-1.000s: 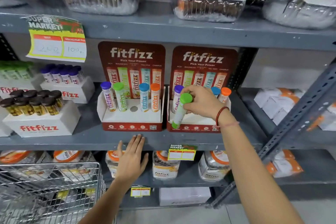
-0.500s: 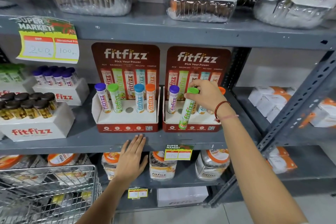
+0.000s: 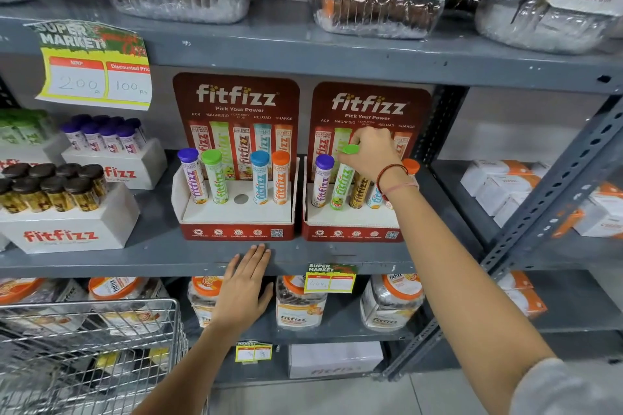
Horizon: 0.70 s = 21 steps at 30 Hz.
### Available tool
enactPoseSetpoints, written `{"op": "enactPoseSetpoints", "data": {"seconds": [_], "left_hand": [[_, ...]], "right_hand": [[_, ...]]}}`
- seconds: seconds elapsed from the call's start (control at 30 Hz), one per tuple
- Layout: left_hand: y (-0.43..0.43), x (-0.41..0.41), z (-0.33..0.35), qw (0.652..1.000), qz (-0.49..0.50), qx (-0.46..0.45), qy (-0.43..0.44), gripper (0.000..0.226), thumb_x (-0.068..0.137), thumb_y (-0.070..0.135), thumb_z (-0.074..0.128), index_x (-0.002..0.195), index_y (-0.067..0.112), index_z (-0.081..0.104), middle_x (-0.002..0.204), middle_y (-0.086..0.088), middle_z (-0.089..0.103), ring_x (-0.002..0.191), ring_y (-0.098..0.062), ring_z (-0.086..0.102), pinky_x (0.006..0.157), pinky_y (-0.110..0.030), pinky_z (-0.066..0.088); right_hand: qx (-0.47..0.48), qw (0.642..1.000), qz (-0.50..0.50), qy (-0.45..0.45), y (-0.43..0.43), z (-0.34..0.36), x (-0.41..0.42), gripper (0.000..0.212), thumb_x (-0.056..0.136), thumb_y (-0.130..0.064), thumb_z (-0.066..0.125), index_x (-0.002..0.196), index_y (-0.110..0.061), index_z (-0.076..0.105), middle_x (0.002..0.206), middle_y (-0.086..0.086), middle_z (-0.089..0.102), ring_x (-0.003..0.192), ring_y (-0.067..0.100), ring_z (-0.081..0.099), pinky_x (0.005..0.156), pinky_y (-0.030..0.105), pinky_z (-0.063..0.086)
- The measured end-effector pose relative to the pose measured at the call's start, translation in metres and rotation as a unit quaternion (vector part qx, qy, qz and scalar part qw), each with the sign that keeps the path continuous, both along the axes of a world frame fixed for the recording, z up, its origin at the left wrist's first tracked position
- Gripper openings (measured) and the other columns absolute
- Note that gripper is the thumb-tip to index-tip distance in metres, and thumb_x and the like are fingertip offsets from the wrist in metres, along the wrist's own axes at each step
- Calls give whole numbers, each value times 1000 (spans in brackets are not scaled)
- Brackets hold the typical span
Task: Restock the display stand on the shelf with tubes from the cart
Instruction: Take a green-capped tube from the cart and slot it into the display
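Two red fitfizz display stands sit side by side on the grey middle shelf. My right hand (image 3: 371,153) grips the green cap of a green-capped tube (image 3: 342,184), whose base rests in the second slot of the right stand (image 3: 350,232), between a purple-capped tube (image 3: 322,180) and a brown tube (image 3: 359,192). The left stand (image 3: 236,231) holds purple, green, blue and orange tubes, with one empty hole (image 3: 241,199) in the middle. My left hand (image 3: 244,290) lies flat, fingers spread, against the shelf's front edge (image 3: 101,268). The wire cart (image 3: 91,357) is at the lower left.
White fitfizz boxes with dark-capped bottles (image 3: 50,185) and purple-capped tubes (image 3: 104,133) stand left of the stands. Large jars fill the shelf above and the shelf below. A slanted grey metal brace (image 3: 546,209) crosses at the right. Price tags hang from the shelf edges.
My right hand has swung the green-capped tube from a steep tilt in front of the right stand to nearly upright in its second slot. My left hand has stayed on the shelf edge.
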<state>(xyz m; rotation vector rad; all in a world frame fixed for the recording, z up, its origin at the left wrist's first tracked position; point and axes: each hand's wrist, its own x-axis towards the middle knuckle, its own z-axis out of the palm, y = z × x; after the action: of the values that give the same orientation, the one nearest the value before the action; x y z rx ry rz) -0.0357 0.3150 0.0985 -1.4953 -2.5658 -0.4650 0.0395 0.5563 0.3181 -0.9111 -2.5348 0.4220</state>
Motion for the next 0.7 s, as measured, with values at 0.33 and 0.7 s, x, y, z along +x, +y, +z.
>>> {"op": "enactPoseSetpoints", "data": {"seconds": [0.33,0.7], "left_hand": [[0,-2,-5,1000,3,5,9,60,80,22,69,133,5,46,137,-14,50,127,-29,44,107,-50,27],[0,-4,-8,1000,1,13,15,62,78,21,72,132,5,47,136,-14,51,126,-29,46,105,-51,26]], "right_hand": [[-3,1000,-4,-26,8,-5,-13,33,80,-30,71,95,-3,63,94,14,58,78,24,55,64,27,44],[-13,995,42,-92,17,-5,-18,46,81,-28,71,119,-4,60,122,16,58,107,30,60,91,37,53]]}}
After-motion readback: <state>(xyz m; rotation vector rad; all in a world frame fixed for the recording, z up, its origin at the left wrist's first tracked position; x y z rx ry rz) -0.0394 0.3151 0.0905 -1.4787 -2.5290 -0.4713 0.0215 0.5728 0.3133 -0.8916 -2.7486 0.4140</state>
